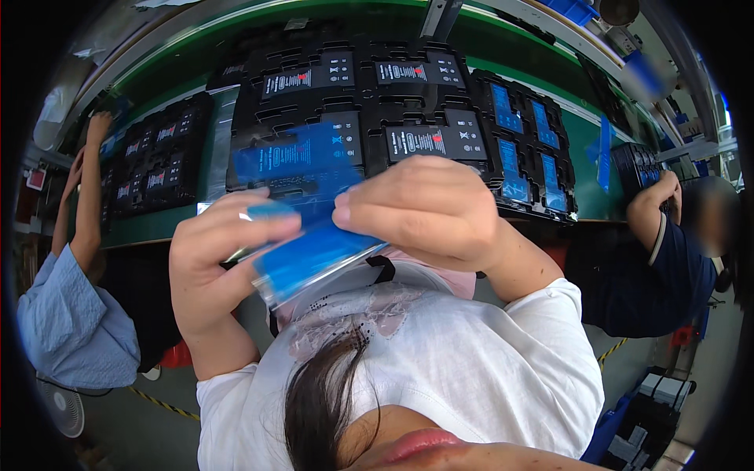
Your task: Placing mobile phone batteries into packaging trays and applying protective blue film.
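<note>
Both hands pinch one flat blue-filmed battery cell [314, 255] close below the camera. Left hand [216, 259] grips its 8 o'clock end, fingers curled; right hand [420, 208] nips the 2 o'clock edge with closed fingertips. Its long axis runs 8 to 2 o'clock. Black trays [377, 102] of cells lie at 12 o'clock on the green bench [157, 224].

Glossy blue plastic film [314, 255] pinched between the hands, smooth and reflective, matt black moulded plastic trays [369, 102] beyond the film, flat black batteries [428, 140] with paper-like labels in them, smooth green desk [585, 169] surface under the trays, dull grey metal rail [440, 16] above the trays.
</note>
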The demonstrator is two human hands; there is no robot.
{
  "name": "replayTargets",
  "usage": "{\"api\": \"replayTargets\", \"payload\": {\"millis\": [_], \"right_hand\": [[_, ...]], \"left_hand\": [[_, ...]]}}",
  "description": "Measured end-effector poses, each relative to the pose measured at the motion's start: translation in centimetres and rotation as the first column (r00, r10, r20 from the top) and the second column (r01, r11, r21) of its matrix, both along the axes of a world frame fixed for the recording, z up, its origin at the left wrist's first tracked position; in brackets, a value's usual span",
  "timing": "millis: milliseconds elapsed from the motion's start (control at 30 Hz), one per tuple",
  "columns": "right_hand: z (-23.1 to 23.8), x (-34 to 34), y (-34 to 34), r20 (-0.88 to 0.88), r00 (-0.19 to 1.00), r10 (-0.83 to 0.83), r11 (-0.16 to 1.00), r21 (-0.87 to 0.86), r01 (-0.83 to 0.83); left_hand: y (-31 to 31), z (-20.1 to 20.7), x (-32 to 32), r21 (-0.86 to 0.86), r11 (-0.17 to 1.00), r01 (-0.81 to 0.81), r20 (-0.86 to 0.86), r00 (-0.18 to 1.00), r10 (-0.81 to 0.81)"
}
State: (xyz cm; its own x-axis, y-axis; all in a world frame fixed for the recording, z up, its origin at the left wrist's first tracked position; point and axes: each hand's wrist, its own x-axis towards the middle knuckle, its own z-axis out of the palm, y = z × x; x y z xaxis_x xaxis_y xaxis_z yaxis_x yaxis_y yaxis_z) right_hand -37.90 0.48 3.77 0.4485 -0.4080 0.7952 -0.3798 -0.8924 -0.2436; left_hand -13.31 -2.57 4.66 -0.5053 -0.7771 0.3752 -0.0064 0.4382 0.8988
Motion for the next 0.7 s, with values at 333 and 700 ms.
{"api": "replayTargets", "payload": {"millis": [333, 700], "right_hand": [[2.6, -2.0, 1.4, 0.561, 0.623, -0.546, 0.828, 0.477, 0.297], [4.5, -4.2, -0.5, -0.286, 0.739, -0.610, 0.299, 0.780, 0.549]], "left_hand": [[-1.4, -0.8, 2.3, -0.409, 0.854, -0.322, -0.030, 0.940, 0.340], [-2.1, -2.9, 3.5, -0.298, 0.926, -0.232, -0.112, 0.972, 0.208]]}}
